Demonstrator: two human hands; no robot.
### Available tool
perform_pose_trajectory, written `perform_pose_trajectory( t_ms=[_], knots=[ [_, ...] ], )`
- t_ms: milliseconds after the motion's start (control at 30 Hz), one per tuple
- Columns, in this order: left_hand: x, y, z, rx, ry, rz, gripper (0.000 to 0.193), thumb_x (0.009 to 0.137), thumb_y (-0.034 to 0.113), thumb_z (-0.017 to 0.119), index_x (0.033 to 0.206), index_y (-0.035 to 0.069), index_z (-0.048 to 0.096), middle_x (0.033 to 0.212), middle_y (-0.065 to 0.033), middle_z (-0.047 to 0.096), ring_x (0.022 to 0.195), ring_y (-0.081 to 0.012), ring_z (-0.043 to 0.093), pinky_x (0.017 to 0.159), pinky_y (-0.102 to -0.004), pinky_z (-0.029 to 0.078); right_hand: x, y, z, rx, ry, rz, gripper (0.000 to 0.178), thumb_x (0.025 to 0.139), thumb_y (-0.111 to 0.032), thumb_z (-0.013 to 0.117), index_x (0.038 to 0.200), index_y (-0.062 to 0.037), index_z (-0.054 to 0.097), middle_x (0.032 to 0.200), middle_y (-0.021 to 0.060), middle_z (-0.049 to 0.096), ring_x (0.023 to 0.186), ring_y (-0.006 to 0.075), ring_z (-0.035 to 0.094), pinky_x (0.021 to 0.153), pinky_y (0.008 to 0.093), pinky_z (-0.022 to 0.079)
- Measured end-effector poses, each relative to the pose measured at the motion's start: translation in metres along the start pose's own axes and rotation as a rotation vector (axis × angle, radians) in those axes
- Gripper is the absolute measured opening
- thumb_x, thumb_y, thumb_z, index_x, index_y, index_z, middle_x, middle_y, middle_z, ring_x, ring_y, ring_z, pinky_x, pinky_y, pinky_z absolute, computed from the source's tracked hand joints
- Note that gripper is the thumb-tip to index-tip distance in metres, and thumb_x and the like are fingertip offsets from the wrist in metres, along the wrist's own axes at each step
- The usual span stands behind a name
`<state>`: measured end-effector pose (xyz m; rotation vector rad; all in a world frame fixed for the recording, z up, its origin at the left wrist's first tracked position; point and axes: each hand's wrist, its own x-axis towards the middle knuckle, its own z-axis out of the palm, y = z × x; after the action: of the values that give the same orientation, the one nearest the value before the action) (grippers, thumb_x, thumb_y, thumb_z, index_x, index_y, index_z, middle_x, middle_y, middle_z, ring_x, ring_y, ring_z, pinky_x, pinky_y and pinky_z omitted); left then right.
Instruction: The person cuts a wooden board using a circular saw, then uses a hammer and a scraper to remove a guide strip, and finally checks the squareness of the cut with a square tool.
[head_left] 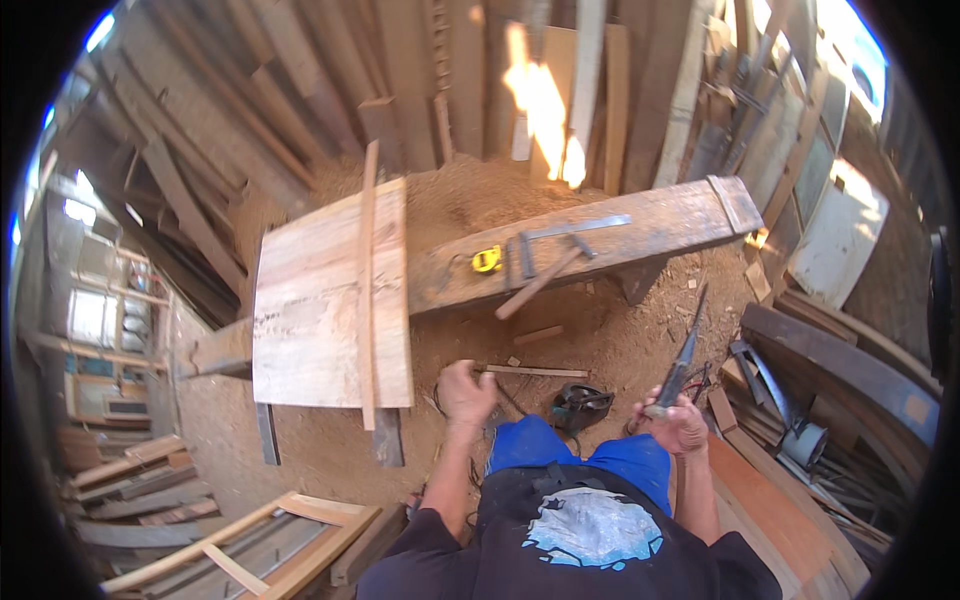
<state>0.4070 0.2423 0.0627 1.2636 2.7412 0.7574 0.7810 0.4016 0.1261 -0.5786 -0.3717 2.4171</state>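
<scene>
My right hand [680, 424] is closed around the lower end of a long, dark tool [684, 352] that tapers upward to a thin point; its exact kind is unclear. My left hand [467, 393] has its fingers curled, and what they hold, if anything, is hidden. Close beside it, a thin wooden stick [537, 372] lies on the ground. Between my hands, by my knees, rests a dark green power tool [582, 406]. Ahead on the low bench [660, 215] are a yellow tape measure [486, 260], a metal square [580, 226] and a wooden-handled hammer [540, 284].
A wide pale board [310, 300] lies across the bench's left part, with a narrow wooden strip [366, 290] along it. Planks [470, 80] lean against the far wall above sawdust. Wooden frames [240, 570] lie at lower left; scrap timber [850, 370] crowds the right.
</scene>
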Motion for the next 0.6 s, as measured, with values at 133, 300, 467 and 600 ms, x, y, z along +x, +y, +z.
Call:
perform_pose_trajectory(
  t_ms=[133, 300, 467, 600],
  knots=[
    [-0.007, -0.134, -0.11, 0.252, 0.013, -0.498, 0.064, 0.08, 0.033, 0.078, 0.123, -0.006, 0.051, 0.12, -0.0314, 0.057, 0.118, -0.0471, 0.05, 0.102, -0.0557, 0.041, 0.031, 0.082, 0.113, -0.316, -0.037, 0.059, 0.043, 0.083, -0.006, 0.066, 0.125, 0.0026, 0.058, 0.108, 0.0142, 0.066, 0.104, 0.0265, 0.066, 0.096, 0.0412, 0.051],
    [-0.042, -0.244, -0.136, 0.167, -0.173, -0.674, 0.071, 0.08, 0.041, 0.08, 0.122, -0.008, 0.052, 0.118, -0.0335, 0.06, 0.116, -0.0472, 0.057, 0.101, -0.0541, 0.045, 0.097, 0.183, 0.198, -1.285, 0.301, 0.195, 0.035, 0.082, -0.014, 0.071, 0.111, 0.004, 0.062, 0.083, 0.0072, 0.062, 0.075, 0.0136, 0.062, 0.069, 0.0307, 0.051],
    [-0.019, -0.261, -0.117, -0.115, -0.364, -0.565, 0.073, 0.08, 0.047, 0.08, 0.117, -0.01, 0.053, 0.111, -0.0356, 0.065, 0.108, -0.046, 0.066, 0.094, -0.0508, 0.052, 0.142, 0.271, 0.198, -1.178, 0.042, 0.341, 0.029, 0.083, -0.018, 0.074, 0.098, 0.002, 0.061, 0.077, 0.0036, 0.061, 0.068, 0.0105, 0.058, 0.062, 0.0278, 0.047],
    [-0.006, -0.254, -0.105, -0.091, -0.418, -0.712, 0.071, 0.082, 0.052, 0.077, 0.113, -0.009, 0.057, 0.107, -0.0333, 0.069, 0.106, -0.0466, 0.068, 0.092, -0.0499, 0.055, 0.173, 0.325, 0.152, -0.847, 0.042, 0.505, 0.023, 0.086, -0.009, 0.074, 0.104, 0.0, 0.064, 0.081, 0.002, 0.06, 0.066, 0.0123, 0.057, 0.06, 0.0277, 0.046]
  ],
)
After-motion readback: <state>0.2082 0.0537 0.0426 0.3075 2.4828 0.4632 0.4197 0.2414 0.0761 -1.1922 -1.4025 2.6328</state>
